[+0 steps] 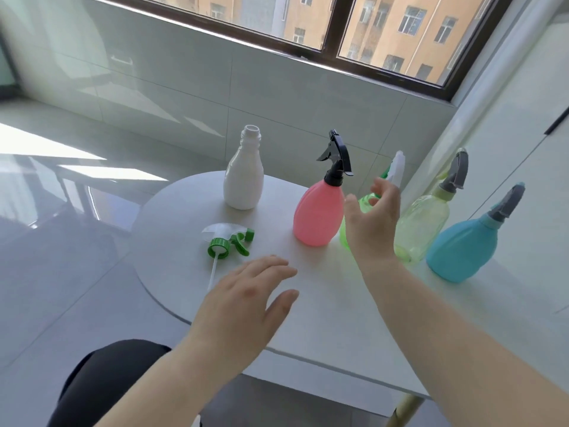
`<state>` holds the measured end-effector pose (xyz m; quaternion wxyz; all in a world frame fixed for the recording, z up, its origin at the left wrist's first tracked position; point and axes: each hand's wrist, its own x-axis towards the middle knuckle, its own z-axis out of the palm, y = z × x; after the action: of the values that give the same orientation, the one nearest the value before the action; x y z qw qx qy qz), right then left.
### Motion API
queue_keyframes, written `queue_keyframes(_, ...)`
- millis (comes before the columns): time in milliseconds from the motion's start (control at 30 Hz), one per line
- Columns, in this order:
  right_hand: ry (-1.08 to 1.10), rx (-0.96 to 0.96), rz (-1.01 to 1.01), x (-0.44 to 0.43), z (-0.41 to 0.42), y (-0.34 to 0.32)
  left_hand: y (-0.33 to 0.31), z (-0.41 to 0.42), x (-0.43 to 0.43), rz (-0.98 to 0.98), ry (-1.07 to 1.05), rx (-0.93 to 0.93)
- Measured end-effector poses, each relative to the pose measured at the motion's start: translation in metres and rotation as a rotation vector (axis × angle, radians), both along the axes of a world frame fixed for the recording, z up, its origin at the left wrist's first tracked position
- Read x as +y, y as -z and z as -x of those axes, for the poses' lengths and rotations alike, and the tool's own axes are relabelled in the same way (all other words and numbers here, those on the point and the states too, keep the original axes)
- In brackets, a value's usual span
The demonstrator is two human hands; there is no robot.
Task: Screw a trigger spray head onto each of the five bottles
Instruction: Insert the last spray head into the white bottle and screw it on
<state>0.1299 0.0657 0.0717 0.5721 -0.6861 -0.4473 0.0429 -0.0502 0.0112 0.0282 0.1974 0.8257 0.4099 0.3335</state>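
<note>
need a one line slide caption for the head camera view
Four bottles capped, the white bottle still open, its green spray head lying on the table; both hands empty above it.

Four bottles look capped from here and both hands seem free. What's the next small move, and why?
Probably reach the left hand forward to pick up the loose green-and-clear trigger spray head lying on the white table. It is the only head not mounted, and the white plastic bottle behind it stands upright with a bare open neck. The right hand hangs open by the pink bottle, holding nothing.
</note>
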Motion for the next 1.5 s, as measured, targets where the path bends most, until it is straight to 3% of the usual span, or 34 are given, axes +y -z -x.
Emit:
queue_keyframes(133,-0.128,-0.016,-0.040,-0.004,0.034,0.009,-0.014,0.045,0.025,-0.084,-0.178,-0.089)
queue_keyframes(333,-0.468,-0.094,0.552,0.018,0.083,0.037,0.029,0.078,0.081,0.100,-0.415,0.074)
queue_keyframes(533,-0.445,-0.279,0.783,0.046,0.123,0.054,0.068,0.088,0.107,0.209,-0.399,0.349)
queue_keyframes(767,-0.381,-0.617,0.859,0.058,0.131,0.058,0.074,0.087,0.109,0.205,-0.398,0.369)
queue_keyframes(900,-0.460,-0.518,0.883,0.059,0.114,0.057,0.071,0.086,0.110,0.178,-0.395,0.283)
queue_keyframes(1033,-0.514,-0.360,0.918,0.057,0.085,0.051,0.057,0.074,0.120,0.143,-0.384,0.069)
queue_keyframes(1333,-0.488,-0.628,0.872,0.046,0.055,0.061,0.025,0.021,0.209,0.311,-0.362,-0.248)
queue_keyframes(1500,-0.513,-0.506,0.785,0.045,0.040,0.060,0.021,-0.001,0.239,0.407,-0.262,-0.425)
